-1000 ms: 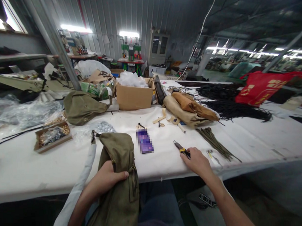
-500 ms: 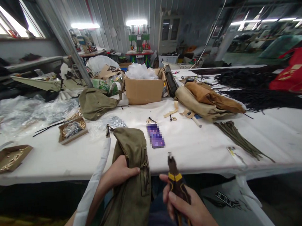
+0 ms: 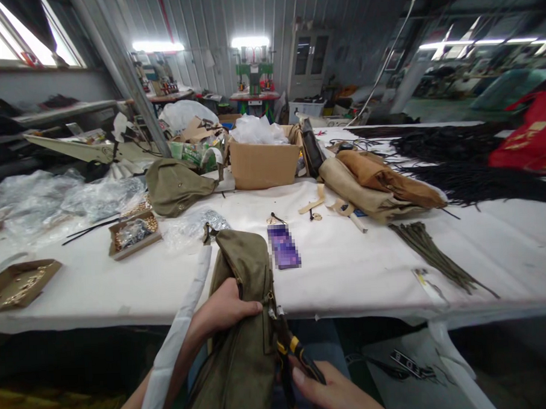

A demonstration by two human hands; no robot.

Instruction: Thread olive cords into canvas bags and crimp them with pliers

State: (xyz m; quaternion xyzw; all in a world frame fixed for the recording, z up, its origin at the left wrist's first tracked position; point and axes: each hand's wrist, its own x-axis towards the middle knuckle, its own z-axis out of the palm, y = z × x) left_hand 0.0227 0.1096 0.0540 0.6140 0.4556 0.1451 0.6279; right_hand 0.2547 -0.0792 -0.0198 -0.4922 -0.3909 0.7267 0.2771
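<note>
An olive-green fabric bag stands upright at the table's front edge, its lower part hanging down toward me. My left hand grips it from the left, thumb lying across its front. A strap wrapped in white runs down from the bag's top over my left forearm. On the bag's right side is a zipper with a small metal pull. My right hand is closed round black-and-yellow pliers. Their handles are spread and the parted jaws are at the bag's right edge, just below the zipper pull; whether they touch it I cannot tell.
A pixelated purple item lies beyond the bag. Small boxes of metal fittings sit left, a cardboard box at the back. Right are rolled brown and tan material, a bundle of green cords and black cords.
My right hand has brought the pliers left and down to the bag's edge, and their handles and jaws have spread. The bag has turned slightly, so its zipper side shows less.
</note>
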